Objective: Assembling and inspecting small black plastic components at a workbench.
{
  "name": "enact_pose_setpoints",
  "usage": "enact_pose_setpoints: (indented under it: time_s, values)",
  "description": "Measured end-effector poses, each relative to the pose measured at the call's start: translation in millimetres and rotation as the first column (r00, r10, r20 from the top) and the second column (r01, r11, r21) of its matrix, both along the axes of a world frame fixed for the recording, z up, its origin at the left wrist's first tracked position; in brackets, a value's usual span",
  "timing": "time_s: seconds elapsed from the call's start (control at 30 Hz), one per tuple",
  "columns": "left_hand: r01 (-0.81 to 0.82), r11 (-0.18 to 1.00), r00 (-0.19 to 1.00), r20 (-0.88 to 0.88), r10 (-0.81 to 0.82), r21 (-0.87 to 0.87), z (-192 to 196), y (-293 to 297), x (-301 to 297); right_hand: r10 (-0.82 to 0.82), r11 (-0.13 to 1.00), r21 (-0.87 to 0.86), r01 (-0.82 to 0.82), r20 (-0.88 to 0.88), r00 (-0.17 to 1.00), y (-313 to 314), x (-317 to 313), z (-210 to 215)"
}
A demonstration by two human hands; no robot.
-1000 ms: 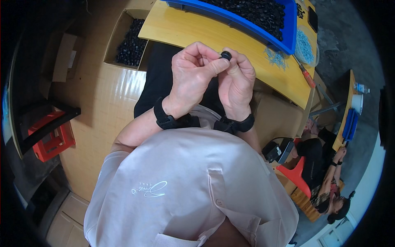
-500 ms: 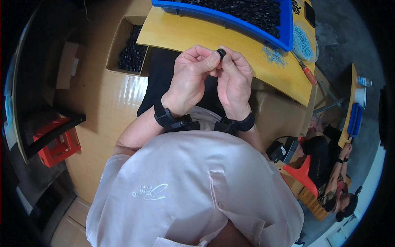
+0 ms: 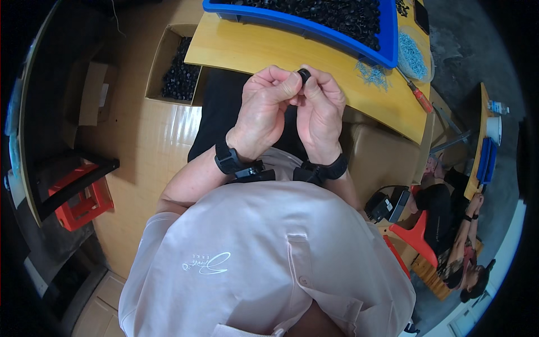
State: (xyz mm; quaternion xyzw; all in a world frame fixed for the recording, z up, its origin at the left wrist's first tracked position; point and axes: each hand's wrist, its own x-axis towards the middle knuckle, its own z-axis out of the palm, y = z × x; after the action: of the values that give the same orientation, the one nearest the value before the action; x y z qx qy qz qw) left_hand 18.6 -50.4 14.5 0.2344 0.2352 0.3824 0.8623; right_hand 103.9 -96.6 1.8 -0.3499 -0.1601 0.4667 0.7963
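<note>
A small round black part point(image 3: 304, 74) is pinched between both my hands, just off the near edge of the yellow table point(image 3: 264, 42). My left hand point(image 3: 264, 104) grips it with thumb and fingertips from the left. My right hand point(image 3: 321, 104) holds its other side, thumb against it. The fingers cover most of the part, so its exact kind does not show. Beyond my hands a blue tray point(image 3: 292, 24) sits on the table, filled with many small black pieces point(image 3: 342, 14).
A cardboard box point(image 3: 154, 76) of black pieces stands at left on the floor. Right on the table are thin light-blue pieces point(image 3: 373, 76), a clear tub point(image 3: 428, 70) of them and a red-handled screwdriver point(image 3: 422, 101). Another person point(image 3: 463, 241) sits far right. A red stool point(image 3: 84, 199) stands left.
My hands keep the same pinch on the black part, and the left wrist has shifted slightly right. The view has moved a little.
</note>
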Motion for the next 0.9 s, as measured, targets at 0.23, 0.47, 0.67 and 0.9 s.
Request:
enact_pose_setpoints:
  time_s: [0.23,0.47,0.67,0.9]
  values:
    - [-0.029,1.0,1.0,0.005,0.029,-0.004,-1,-2,1,-0.005,1.0,-0.002,0.005,0.037,0.999,-1,1,-3]
    - [-0.11,0.989,0.994,0.039,0.107,0.1,-2,-3,1,-0.04,0.999,-0.014,0.044,0.223,0.974,-2,-3,7]
    - [-0.046,0.992,0.998,-0.025,0.05,0.12,-2,-3,-1,-0.072,0.995,-0.042,0.09,0.323,0.944,-1,-2,3]
    - [-0.084,0.982,0.995,-0.036,0.091,0.171,-2,-1,-3,-0.021,1.0,0.004,0.021,0.459,0.888,-3,1,1]
